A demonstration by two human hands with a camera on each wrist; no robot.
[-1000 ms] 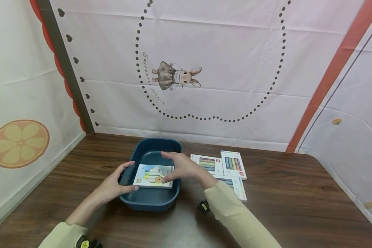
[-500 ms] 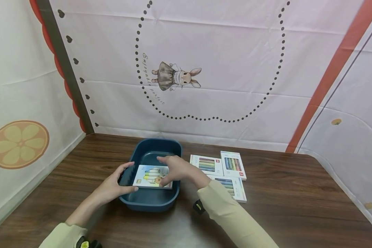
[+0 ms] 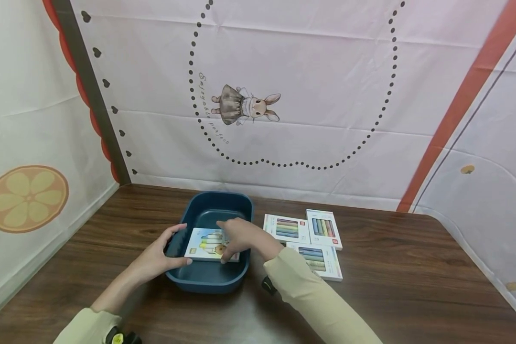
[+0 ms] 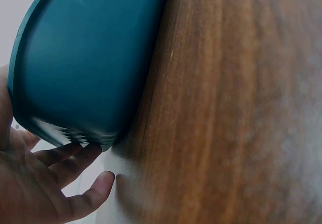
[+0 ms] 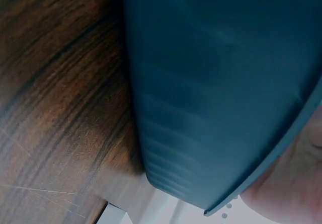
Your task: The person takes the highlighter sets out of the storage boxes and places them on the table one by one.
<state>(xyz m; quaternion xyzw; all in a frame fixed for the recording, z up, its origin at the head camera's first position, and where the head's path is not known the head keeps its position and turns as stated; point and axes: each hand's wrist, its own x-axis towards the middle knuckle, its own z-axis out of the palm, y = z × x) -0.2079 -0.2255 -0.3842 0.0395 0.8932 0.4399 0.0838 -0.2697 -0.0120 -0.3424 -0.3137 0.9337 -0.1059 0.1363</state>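
A dark blue plastic bin [image 3: 208,277] stands on the table, left of the middle. Inside lies a white flat box [image 3: 196,244] printed with coloured crayon-like sticks and a small brown figure. My left hand [image 3: 156,258] grips the bin's left side, thumb over the rim; in the left wrist view its fingers [image 4: 75,164] reach under the bin's corner. Over the right end of the white box is my right hand [image 3: 241,236], thumb at the near edge and a finger by the far edge. Its other fingertips are hidden, so contact with the box is unclear.
Right of the bin lie a windowed box [image 3: 287,227] of coloured sticks, an upright-turned one [image 3: 324,228] and a nearer one [image 3: 318,262], partly behind my right sleeve [image 3: 298,282]. A white printed cloth [image 3: 318,95] hangs behind the brown wooden table [image 3: 404,277].
My right hand has shifted slightly left and lower over the white box, its fingers bending a little more. The left hand, bin and boxes have stayed put.
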